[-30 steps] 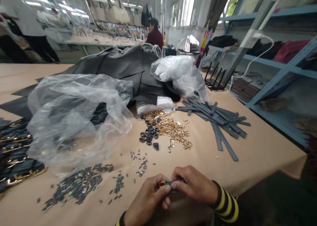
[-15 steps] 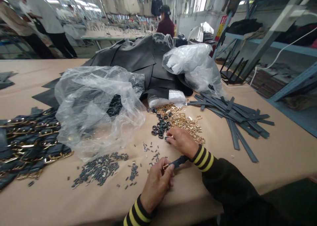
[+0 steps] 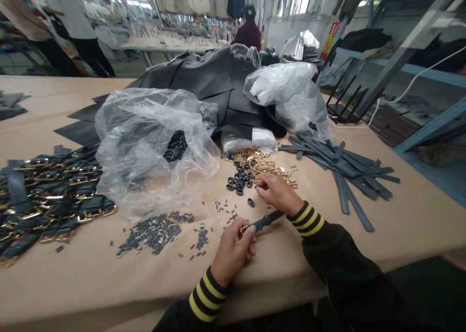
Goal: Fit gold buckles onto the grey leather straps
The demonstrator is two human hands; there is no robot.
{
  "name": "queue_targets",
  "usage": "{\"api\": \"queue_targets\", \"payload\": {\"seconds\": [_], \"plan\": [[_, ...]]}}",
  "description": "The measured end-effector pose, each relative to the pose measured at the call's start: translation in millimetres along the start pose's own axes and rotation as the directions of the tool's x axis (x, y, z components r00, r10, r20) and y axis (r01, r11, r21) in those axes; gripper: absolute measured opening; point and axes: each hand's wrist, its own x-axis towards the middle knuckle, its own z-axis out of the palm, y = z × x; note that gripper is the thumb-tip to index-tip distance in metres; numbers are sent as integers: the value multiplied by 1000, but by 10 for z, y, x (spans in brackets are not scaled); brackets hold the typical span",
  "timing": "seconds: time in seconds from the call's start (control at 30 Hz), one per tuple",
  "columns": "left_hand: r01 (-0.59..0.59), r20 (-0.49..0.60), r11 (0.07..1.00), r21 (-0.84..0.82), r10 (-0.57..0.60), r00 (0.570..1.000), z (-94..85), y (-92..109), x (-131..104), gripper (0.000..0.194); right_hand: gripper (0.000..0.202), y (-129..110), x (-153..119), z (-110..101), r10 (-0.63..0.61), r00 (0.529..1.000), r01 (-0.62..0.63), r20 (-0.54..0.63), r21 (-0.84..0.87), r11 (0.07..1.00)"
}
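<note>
Strap (image 3: 265, 221) is in left hand (image 3: 233, 249); clear bag (image 3: 149, 113) holds dark pieces (image 3: 175, 146).

Shiny gold metal buckles (image 3: 269, 164); glossy, crinkled clear plastic bag (image 3: 153, 152); matt, smooth dark leather-like strips (image 3: 342, 167); smooth tan desk covering (image 3: 291, 254).

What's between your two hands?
Between the left hand and right hand, the head view shows a dark strap and a loose black ring.
</note>
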Motion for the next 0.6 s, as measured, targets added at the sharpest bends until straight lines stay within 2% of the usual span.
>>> {"api": "queue_targets", "payload": {"seconds": [0.07,0.13,0.2,0.3,0.47,0.6], "plan": [[6,-8,1000,-23,-6,1000,-10,2,2,27,13,-2,-183,-84,21,995,-9,-100,123,992],[2,-21,1000,-27,-3,1000,-13,-4,7,27,13,-22,-408,-101,28,993,3,-118,257,966],[-9,-27,1000,-15,8,1000,-7,-14,10,28,15,-53,-625,-42,55,997,-34,-47,369,929],[-30,-38,999,10,31,999,10,-19,5,28,17,-92,-837,126,139,988,-155,70,516,842],[-57,-47,997,55,59,997,28,-5,-28,28,17,-116,-881,327,273,959,-248,73,681,689],[-87,-30,993,84,90,995,21,-7,-48,26,17,-130,-869,368,295,951,-251,93,788,562]]}}
